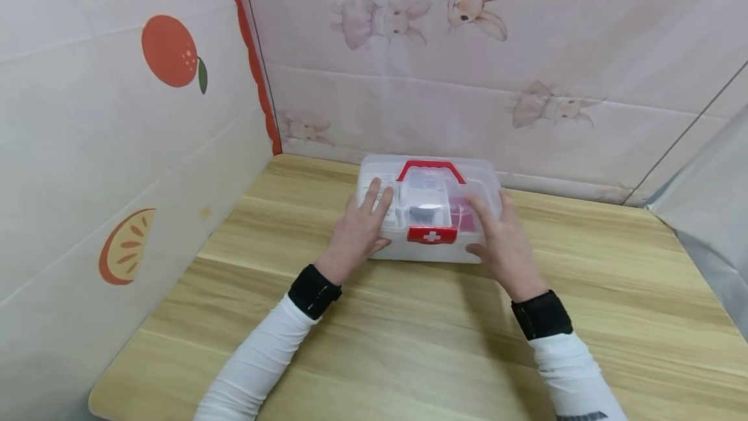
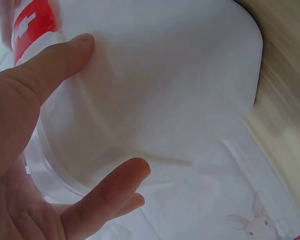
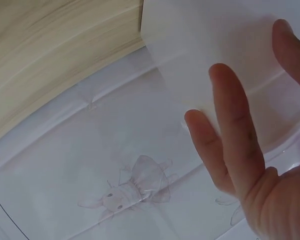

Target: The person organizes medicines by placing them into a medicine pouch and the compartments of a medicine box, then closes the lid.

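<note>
A translucent white first-aid box (image 1: 382, 249) with a red handle and a red latch (image 1: 431, 234) bearing a white cross sits near the table's back edge, lid down. Through the lid I see a white packet and something pink. My left hand (image 1: 358, 232) is at the box's left end, its thumb (image 2: 72, 57) against the front wall and its fingers spread over the end. At the right end is my right hand (image 1: 507, 245), fingers (image 3: 232, 120) extended beside the box and thumb near the front wall. Whether every fingertip touches is unclear.
The box stands on a wood-grain table (image 1: 374, 349). Behind it hangs a pale cloth (image 1: 444, 102) printed with rabbits. A white panel (image 1: 76, 148) with fruit pictures rises at the left, and pale fabric (image 1: 713, 213) hangs at the right edge.
</note>
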The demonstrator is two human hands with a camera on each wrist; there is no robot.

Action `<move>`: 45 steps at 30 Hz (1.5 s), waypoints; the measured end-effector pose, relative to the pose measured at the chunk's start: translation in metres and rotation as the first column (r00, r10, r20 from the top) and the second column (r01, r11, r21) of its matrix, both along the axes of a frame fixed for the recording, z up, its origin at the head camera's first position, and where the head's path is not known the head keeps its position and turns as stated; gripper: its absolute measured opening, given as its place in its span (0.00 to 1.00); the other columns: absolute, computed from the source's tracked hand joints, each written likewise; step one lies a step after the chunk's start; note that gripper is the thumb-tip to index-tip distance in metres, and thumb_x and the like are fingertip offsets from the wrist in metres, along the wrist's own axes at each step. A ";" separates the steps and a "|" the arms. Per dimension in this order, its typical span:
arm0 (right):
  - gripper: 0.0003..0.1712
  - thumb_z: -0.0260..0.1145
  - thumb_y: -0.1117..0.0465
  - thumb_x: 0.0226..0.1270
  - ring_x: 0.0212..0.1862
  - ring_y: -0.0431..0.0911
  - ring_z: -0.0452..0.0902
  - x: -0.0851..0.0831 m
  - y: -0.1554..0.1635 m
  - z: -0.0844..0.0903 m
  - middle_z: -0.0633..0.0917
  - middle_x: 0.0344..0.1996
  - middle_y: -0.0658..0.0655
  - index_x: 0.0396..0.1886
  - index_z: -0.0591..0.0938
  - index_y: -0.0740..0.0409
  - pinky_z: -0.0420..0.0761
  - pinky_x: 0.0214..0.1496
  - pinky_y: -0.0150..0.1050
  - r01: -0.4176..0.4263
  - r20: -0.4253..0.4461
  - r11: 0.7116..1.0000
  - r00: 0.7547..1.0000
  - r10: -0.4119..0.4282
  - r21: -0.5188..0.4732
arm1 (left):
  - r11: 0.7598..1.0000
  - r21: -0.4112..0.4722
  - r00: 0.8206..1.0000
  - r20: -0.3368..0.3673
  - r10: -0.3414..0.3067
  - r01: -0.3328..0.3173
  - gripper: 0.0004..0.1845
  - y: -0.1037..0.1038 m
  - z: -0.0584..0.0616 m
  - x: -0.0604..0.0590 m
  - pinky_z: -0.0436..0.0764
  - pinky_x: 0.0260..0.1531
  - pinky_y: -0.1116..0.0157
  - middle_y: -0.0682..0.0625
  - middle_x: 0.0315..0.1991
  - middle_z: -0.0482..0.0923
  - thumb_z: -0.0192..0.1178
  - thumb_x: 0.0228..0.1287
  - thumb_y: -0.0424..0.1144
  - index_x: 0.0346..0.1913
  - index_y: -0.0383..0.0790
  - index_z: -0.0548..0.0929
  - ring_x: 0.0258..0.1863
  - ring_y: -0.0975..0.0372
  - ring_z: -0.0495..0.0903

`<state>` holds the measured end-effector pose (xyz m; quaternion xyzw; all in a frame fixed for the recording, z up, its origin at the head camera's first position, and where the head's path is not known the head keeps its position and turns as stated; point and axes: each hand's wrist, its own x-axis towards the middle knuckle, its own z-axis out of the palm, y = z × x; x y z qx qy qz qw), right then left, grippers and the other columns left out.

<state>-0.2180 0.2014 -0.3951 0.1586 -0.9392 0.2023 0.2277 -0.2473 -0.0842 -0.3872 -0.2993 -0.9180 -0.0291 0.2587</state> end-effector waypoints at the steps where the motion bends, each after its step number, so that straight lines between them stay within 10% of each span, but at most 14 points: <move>1: 0.61 0.83 0.74 0.36 0.62 0.67 0.62 -0.003 -0.002 0.000 0.57 0.71 0.71 0.71 0.65 0.41 0.78 0.53 0.65 -0.004 -0.005 1.000 1.000 0.004 0.000 | 1.000 0.005 1.000 0.006 0.004 -0.004 0.52 -0.002 0.000 -0.001 0.87 0.36 0.56 0.32 0.71 0.60 0.76 0.50 0.54 0.72 0.35 0.60 0.54 0.38 0.74; 22: 0.58 0.82 0.71 0.43 0.56 0.71 0.69 -0.040 -0.032 0.005 0.56 0.70 0.72 0.71 0.62 0.38 0.81 0.46 0.64 -0.013 0.031 1.000 0.999 0.014 -0.007 | 0.997 0.021 0.997 0.031 0.070 -0.071 0.52 -0.030 0.006 -0.023 0.86 0.31 0.57 0.34 0.72 0.58 0.77 0.50 0.52 0.73 0.36 0.59 0.44 0.40 0.76; 45: 0.58 0.79 0.67 0.52 0.48 0.71 0.74 -0.076 -0.057 0.005 0.47 0.75 0.69 0.75 0.55 0.33 0.84 0.45 0.59 0.055 0.212 0.998 0.976 -0.058 0.020 | 0.995 0.034 0.993 0.083 0.087 -0.090 0.53 -0.052 0.001 -0.055 0.84 0.47 0.53 0.34 0.73 0.56 0.76 0.52 0.52 0.74 0.37 0.58 0.49 0.42 0.76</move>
